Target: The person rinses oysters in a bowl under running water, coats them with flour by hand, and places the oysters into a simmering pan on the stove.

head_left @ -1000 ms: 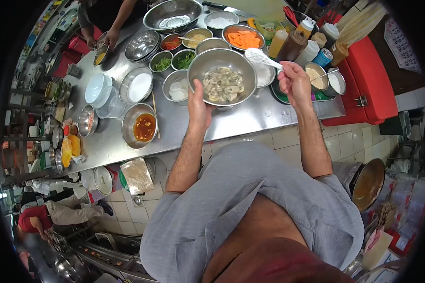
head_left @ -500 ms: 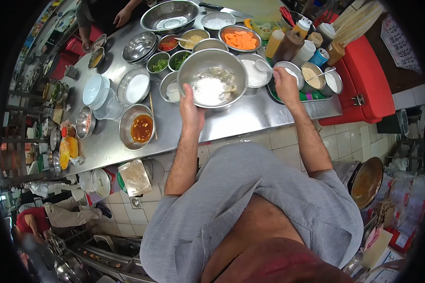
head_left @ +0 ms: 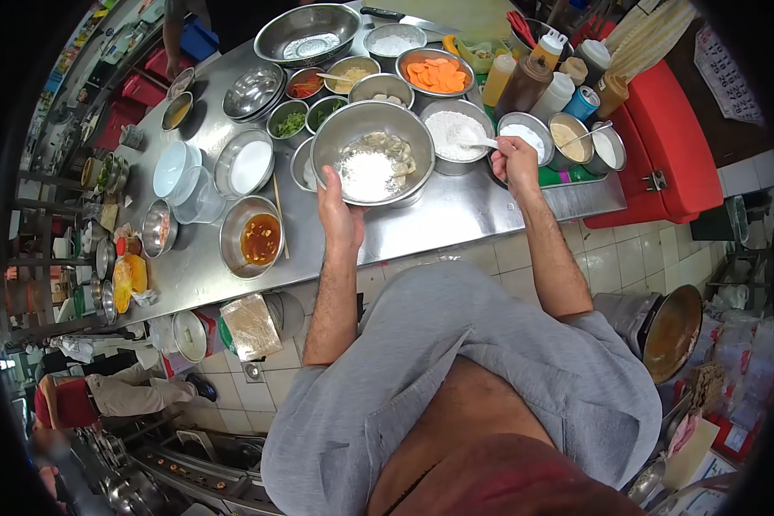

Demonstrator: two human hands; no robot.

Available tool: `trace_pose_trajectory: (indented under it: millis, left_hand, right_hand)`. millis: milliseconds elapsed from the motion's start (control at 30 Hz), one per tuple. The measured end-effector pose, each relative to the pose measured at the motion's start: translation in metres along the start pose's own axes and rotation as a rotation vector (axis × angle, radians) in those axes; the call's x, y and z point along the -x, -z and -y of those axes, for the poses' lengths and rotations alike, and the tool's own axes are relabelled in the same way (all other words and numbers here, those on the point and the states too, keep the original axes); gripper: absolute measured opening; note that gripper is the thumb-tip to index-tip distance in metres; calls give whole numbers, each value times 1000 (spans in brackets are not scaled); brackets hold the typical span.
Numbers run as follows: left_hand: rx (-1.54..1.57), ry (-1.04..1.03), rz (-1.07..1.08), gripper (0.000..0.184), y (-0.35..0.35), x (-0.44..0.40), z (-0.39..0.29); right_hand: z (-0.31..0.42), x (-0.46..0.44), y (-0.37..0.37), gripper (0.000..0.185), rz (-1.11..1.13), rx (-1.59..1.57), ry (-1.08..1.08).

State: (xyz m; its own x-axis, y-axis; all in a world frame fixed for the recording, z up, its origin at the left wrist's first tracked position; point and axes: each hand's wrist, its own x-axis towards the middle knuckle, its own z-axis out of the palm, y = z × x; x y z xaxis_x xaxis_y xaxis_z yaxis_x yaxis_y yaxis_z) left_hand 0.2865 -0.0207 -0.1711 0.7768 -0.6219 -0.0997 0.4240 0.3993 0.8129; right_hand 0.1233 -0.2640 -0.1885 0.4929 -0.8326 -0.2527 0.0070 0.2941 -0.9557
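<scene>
Table (head_left: 469, 219): shiny metal, reflecting light before you, other bowls (head_left: 254, 89) crowding its far side.
Steel bowl (head_left: 325, 156): above the table, holding shellfish (head_left: 397, 148) and white powder (head_left: 368, 177).
Left hand (head_left: 340, 219): your fingers grasp that bowl, thumb at its near rim.
Right hand (head_left: 518, 163): your fingers clasp the spoon (head_left: 488, 143), its head in the flour bowl (head_left: 461, 167).
Table's right end: red chest (head_left: 675, 159) just beside.
Floor (head_left: 635, 255): pale tiles.
Room: a person in red (head_left: 70, 402), lower left.
</scene>
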Motion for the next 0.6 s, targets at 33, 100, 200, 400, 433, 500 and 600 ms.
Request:
trace_pose_trajectory:
  millis: [33,100,200,400,433,500,600]
  left_hand:
    - [-13,0,5,54,-3,0,0]
    - [-27,2,13,54,-6,-1,1]
    - [-34,4,38,53,-11,-5,4]
    - [-17,11,34,50,-24,-3,5]
    - [-50,2,18,51,-28,-1,4]
    - [-89,-7,4,53,-32,0,5]
    - [-12,35,46,50,-33,-4,10]
  right_hand:
    - [1,3,0,16,-17,4,19]
    - [1,6,3,17,-44,40,50]
    - [1,6,7,17,-61,15,75]
    - [23,21,7,16,-32,-114,134]
    - [31,26,5,16,-25,-139,171]
    - [48,38,-2,16,17,-179,194]
    - [63,51,-12,17,79,-250,224]
